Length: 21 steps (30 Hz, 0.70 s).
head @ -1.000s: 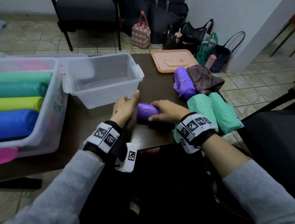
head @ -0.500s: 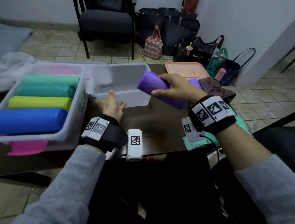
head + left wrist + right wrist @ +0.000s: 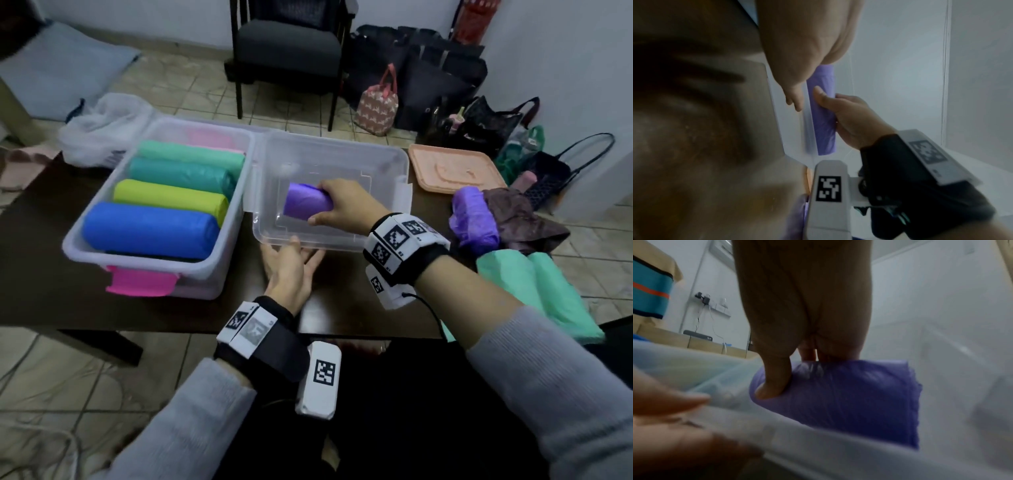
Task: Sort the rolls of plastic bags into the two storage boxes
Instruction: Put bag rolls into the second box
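Note:
My right hand (image 3: 337, 205) grips a purple roll (image 3: 306, 205) and holds it low inside the small clear box (image 3: 394, 161); whether the roll touches the bottom I cannot tell. The right wrist view shows thumb and fingers wrapped round the purple roll (image 3: 849, 399), and it shows again in the left wrist view (image 3: 823, 116). My left hand (image 3: 291, 267) lies open with straight fingers against the small box's near wall. The large clear box (image 3: 78, 246) at the left holds blue (image 3: 147, 229), yellow, teal and green rolls. Another purple roll (image 3: 474, 219) and green rolls (image 3: 534, 291) lie on the table at the right.
An orange lid (image 3: 452, 168) lies behind the right-hand rolls, next to a dark crumpled bag (image 3: 524, 222). A white plastic bag (image 3: 102, 126) sits behind the large box. A chair (image 3: 287, 51) and several bags stand on the tiled floor beyond the dark table (image 3: 41, 274).
My right hand lifted the purple roll off the table, carried it over the small box and lowered it inside. My left hand let go of the roll and moved to the box's near wall.

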Each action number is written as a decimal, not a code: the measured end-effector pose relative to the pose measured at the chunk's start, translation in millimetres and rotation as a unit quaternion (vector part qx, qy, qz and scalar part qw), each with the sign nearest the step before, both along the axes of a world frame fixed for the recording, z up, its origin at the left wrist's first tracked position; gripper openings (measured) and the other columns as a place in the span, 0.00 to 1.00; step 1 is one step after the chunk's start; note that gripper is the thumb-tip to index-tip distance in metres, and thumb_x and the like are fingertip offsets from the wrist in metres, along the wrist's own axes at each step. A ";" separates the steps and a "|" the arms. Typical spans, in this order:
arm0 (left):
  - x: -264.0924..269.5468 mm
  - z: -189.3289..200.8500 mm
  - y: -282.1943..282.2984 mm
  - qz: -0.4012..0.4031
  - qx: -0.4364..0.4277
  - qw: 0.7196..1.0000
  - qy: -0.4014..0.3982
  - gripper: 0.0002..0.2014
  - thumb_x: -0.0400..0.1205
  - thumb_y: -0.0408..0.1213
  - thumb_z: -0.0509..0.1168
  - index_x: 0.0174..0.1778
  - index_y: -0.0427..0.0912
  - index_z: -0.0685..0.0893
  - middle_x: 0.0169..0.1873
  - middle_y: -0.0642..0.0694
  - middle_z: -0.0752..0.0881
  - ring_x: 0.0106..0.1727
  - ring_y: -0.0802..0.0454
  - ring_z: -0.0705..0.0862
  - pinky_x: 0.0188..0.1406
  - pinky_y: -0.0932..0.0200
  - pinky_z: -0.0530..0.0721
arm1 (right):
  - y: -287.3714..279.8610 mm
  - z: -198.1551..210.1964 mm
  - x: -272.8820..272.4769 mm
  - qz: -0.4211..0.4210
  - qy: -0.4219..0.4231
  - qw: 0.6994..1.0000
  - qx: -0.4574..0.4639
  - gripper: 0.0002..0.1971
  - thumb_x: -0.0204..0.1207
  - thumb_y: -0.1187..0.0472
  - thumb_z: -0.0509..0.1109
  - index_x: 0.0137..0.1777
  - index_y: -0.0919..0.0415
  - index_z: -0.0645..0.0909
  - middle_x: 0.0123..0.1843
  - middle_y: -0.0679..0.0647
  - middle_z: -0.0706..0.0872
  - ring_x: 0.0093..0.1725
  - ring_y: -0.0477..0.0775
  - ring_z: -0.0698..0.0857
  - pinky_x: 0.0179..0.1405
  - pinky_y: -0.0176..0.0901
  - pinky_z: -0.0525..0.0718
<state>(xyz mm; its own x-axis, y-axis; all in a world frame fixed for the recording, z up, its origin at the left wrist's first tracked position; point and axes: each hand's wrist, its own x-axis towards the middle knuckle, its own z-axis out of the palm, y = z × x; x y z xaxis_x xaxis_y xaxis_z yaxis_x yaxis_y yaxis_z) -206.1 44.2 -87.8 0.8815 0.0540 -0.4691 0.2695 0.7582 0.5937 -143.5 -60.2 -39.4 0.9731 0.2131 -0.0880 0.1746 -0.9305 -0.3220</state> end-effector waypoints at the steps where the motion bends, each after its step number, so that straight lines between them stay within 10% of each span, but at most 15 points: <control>1: -0.1 -1.4 1.3 -0.003 0.001 1.000 0.004 0.26 0.86 0.21 0.47 0.79 0.47 0.58 0.70 0.32 0.76 0.45 0.43 0.85 0.53 0.38 0.79 | 2.2 -6.1 2.5 -0.010 0.014 1.000 -0.003 0.26 0.71 0.55 0.76 0.65 0.66 0.76 0.63 0.64 0.82 0.62 0.62 0.79 0.54 0.43 0.71; 21: 0.6 -4.2 4.3 -0.017 0.008 1.000 -0.003 0.27 0.86 0.20 0.46 0.79 0.46 0.58 0.69 0.29 0.76 0.51 0.38 0.84 0.50 0.40 0.81 | 23.5 -33.1 14.4 -0.037 0.058 0.995 -0.076 0.30 0.78 0.44 0.66 0.77 0.55 0.67 0.72 0.63 0.70 0.74 0.64 0.65 0.73 0.54 0.63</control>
<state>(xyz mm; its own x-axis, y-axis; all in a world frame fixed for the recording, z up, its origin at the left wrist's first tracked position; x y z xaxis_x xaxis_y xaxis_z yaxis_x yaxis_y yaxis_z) -205.4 48.5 -92.0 0.8853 0.0318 -0.4639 0.2913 0.7398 0.6065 -129.1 -36.7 -72.5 0.9669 0.1168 -0.2268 0.0734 -0.9788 -0.1912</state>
